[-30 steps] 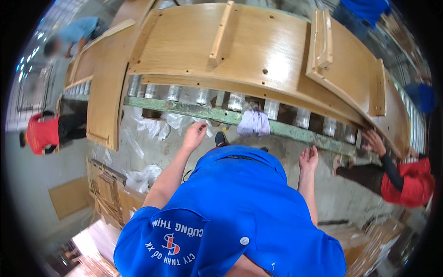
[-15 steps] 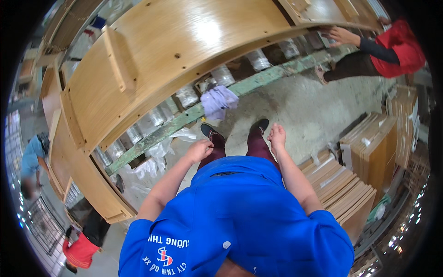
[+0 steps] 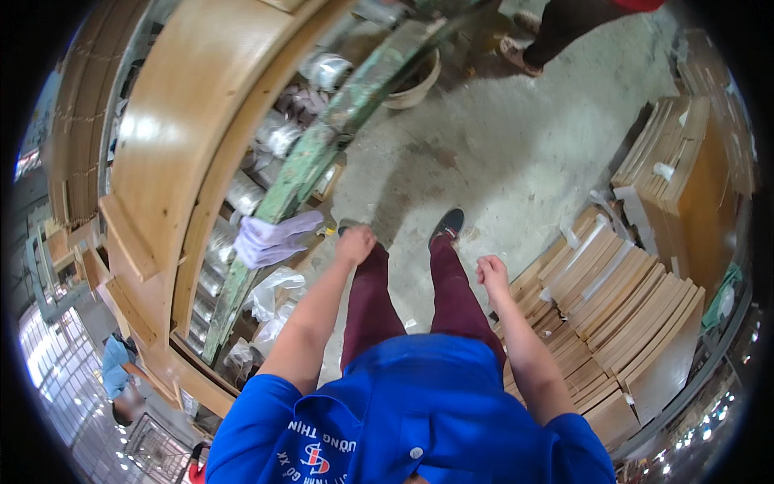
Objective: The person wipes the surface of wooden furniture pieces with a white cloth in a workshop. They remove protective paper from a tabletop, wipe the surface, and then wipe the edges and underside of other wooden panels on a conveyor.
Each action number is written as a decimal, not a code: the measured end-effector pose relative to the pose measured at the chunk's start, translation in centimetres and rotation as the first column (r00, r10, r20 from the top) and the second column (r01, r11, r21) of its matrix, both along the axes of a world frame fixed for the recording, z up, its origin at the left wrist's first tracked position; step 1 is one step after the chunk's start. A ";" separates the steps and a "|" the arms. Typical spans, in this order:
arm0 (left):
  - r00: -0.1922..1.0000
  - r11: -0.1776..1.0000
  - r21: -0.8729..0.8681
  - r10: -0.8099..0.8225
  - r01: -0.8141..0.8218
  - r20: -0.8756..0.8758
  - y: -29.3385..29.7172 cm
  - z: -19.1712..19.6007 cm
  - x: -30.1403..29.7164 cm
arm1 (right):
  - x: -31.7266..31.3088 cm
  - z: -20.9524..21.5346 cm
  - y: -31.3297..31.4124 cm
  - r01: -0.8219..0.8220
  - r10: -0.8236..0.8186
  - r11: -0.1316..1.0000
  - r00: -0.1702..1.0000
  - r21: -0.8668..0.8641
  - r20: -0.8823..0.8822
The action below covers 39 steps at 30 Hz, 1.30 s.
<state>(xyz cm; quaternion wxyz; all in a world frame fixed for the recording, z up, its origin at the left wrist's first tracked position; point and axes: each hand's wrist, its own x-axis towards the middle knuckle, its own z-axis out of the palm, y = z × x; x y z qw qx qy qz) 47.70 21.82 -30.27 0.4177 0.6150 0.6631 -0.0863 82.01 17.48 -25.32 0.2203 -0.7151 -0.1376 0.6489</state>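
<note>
My left hand point(image 3: 355, 244) hangs over my left thigh with its fingers curled in, and nothing shows in it. My right hand point(image 3: 493, 277), fingers bent toward the palm, is held off to the right of my right leg; nothing is seen in it either. Left of my left hand, a lavender cloth bundle point(image 3: 276, 239), which looks like gloves, lies over a green, worn beam point(image 3: 302, 165). Beyond the beam rises a large varnished wooden panel point(image 3: 181, 113) with wooden strips on it. Both hands are apart from all of these.
Stacked wooden boards point(image 3: 621, 310) stand close on my right, with a taller stack point(image 3: 665, 153) behind. Wrapped rolls point(image 3: 278, 133) line the beam. Clear plastic point(image 3: 274, 294) lies by its foot. A basin point(image 3: 415, 85) and another person's legs point(image 3: 556, 36) are ahead; another person point(image 3: 121, 375) is far left.
My view has turned and moved rightward, so the panel and beam now lie to my left. The boards look closer. Both hands stay curled; the co-worker in red is mostly out of view.
</note>
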 end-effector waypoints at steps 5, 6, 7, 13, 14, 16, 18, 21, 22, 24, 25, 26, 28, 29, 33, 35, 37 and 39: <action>0.933 0.932 0.141 0.349 -0.334 -0.095 10.3 -9.8 2.9 | 2.1 -4.8 -5.8 0.102 -0.107 0.975 0.994 -0.199 -0.014; 0.929 0.920 0.209 0.357 -0.331 -0.099 12.4 -11.8 3.0 | 1.5 -5.9 -6.5 0.110 -0.116 0.971 0.993 -0.212 -0.017; 0.924 0.905 0.272 0.367 -0.328 -0.105 14.2 -13.8 2.8 | 0.8 -6.9 -7.2 0.114 -0.122 0.966 0.992 -0.230 -0.020; 0.680 0.773 0.555 0.586 -0.307 -0.440 24.7 -25.5 -1.1 | -5.7 -12.5 -9.5 0.107 -0.181 0.940 0.961 -0.324 -0.209; 0.705 0.787 0.550 0.557 -0.279 -0.439 26.3 -26.9 -1.8 | -6.5 -13.5 -10.0 0.102 -0.187 0.941 0.951 -0.322 -0.247; 0.721 0.795 0.564 0.524 -0.225 -0.452 29.3 -28.9 -4.4 | -7.7 -15.3 -10.4 0.094 -0.201 0.936 0.933 -0.338 -0.297; 0.716 0.792 0.584 0.510 -0.175 -0.477 31.6 -30.6 -6.5 | -8.3 -17.0 -10.3 0.116 -0.253 0.913 0.913 -0.391 -0.321; 0.730 0.764 0.495 0.603 -0.414 -0.320 32.8 -32.6 -9.9 | -8.5 -18.4 -9.8 0.149 -0.311 0.888 0.892 -0.435 -0.329; 0.751 0.814 0.485 0.530 -0.321 -0.393 32.9 -32.9 -11.1 | -8.5 -18.7 -9.6 0.171 -0.356 0.866 0.870 -0.470 -0.341; 0.764 0.896 0.422 0.370 -0.142 -0.529 32.2 -33.3 -13.0 | -8.3 -18.6 -9.2 0.218 -0.443 0.813 0.834 -0.539 -0.330; 0.765 0.886 0.447 0.372 -0.123 -0.526 31.2 -33.5 -13.6 | -8.3 -18.7 -9.0 0.239 -0.482 0.788 0.813 -0.567 -0.327; 0.764 0.877 0.469 0.373 -0.106 -0.526 29.5 -33.6 -14.0 | -8.3 -18.8 -8.7 0.251 -0.490 0.787 0.809 -0.564 -0.323; 0.808 0.909 0.413 0.282 -0.054 -0.517 25.3 -34.9 -11.1 | -8.7 -18.4 -8.4 0.284 -0.500 0.765 0.827 -0.577 -0.256; 0.835 0.943 0.329 0.227 -0.059 -0.501 22.8 -33.8 -12.3 | -8.7 -18.6 -8.0 0.266 -0.503 0.769 0.813 -0.582 -0.293; 0.800 0.958 0.213 -0.030 0.194 -0.599 12.1 -32.8 -8.2 | -8.7 -18.9 -7.3 0.246 -0.501 0.764 0.809 -0.597 -0.308; 0.929 0.984 0.172 0.011 0.057 -0.370 10.0 -30.9 -3.8 | -8.8 -18.9 -7.5 0.266 -0.512 0.755 0.810 -0.599 -0.286; 0.999 0.999 -0.012 0.044 -0.044 -0.025 9.6 -30.0 -2.7 | -8.7 -19.3 -7.3 0.273 -0.520 0.752 0.805 -0.600 -0.286; 0.987 0.989 -0.127 0.088 -0.072 0.132 10.3 -29.9 -1.6 | -8.6 -19.2 -7.0 0.306 -0.540 0.742 0.800 -0.596 -0.263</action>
